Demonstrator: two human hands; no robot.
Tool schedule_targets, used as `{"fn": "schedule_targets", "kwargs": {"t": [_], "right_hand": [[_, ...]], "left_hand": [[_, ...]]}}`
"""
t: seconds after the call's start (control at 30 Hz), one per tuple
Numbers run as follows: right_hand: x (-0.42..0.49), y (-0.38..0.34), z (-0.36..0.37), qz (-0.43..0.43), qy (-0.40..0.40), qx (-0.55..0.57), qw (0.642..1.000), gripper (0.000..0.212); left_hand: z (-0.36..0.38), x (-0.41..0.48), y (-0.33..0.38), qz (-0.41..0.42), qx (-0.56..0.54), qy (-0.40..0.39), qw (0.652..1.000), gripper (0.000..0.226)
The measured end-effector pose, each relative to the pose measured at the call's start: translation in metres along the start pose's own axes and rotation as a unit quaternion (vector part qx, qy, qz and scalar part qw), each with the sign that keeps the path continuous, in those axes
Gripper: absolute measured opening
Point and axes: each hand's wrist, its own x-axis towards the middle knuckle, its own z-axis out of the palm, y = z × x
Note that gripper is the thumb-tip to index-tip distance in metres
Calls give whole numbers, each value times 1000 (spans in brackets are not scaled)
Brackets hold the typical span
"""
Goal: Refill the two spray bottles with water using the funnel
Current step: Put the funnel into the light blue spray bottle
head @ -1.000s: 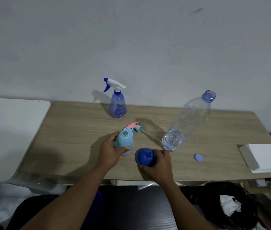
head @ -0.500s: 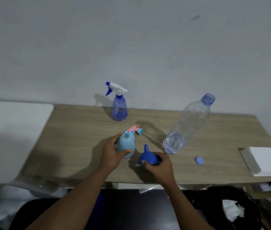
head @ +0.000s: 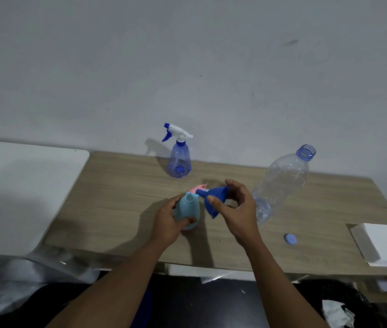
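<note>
My left hand (head: 167, 223) grips a light blue spray bottle (head: 187, 210) that stands on the wooden table (head: 116, 197) with its neck open. My right hand (head: 237, 211) holds a dark blue funnel (head: 213, 200) tilted in the air, its spout pointing left toward the bottle's neck. The bottle's pink and blue spray head (head: 199, 188) lies on the table just behind, mostly hidden. A clear blue spray bottle (head: 179, 159) with a white trigger head stands at the back. A large clear water bottle (head: 280, 183), uncapped, stands to the right with a little water at its bottom.
A small blue cap (head: 290, 239) lies on the table right of my right hand. A white block (head: 386, 245) rests at the table's right end. A white surface (head: 21, 185) adjoins the table on the left. A dark bin with crumpled paper (head: 337, 311) is below right.
My right hand lifted the funnel off the table and turned it so its spout points at the light blue bottle's neck. My left hand kept holding that bottle.
</note>
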Motion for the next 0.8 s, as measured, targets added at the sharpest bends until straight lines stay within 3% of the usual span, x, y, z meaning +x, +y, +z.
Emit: {"fn": "schedule_targets", "kwargs": {"t": [0.3,0.47,0.57,0.8], "right_hand": [[32,-39,19,-78,-140,-229,960,99],[39,-44,35,-100,-199,-335,916,101],[40,-44,45,-110,-219,-361,900,106],[39,-41,53,-133,-208,-351,903,107]], "left_hand": [[-2,-2,11,-43,-12,-10,999,71],[-1,-3,14,-62,-44,-17,997,69],[1,-2,11,-66,-50,-23,996,60],[3,-2,13,-66,-36,-27,997,50]]}}
